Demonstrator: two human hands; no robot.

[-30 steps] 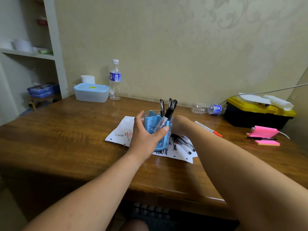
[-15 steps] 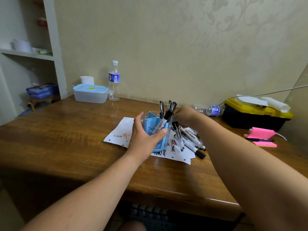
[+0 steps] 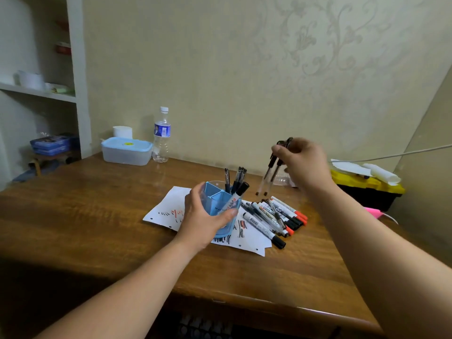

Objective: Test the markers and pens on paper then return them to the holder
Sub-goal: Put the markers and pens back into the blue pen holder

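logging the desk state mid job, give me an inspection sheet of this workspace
surface: wooden desk, scribbled paper sheet on it
job's things: blue pen holder with pens and one marker; marker pile beside it on the paper
clutter: water bottle, lidded plastic box, black and yellow toolbox, pink sticky notes
hands: left hand grips the holder; right hand pinches two pens above the pile
cables: white cable above the toolbox
surroundings: patterned wall, shelves at left

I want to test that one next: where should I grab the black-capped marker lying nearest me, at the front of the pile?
Pinch the black-capped marker mid-barrel, from above and its near side. It lies flat with that side bare, while other markers crowd its far side. The right hand holds two pens and the left hand grips the holder, so one probably needs freeing first.
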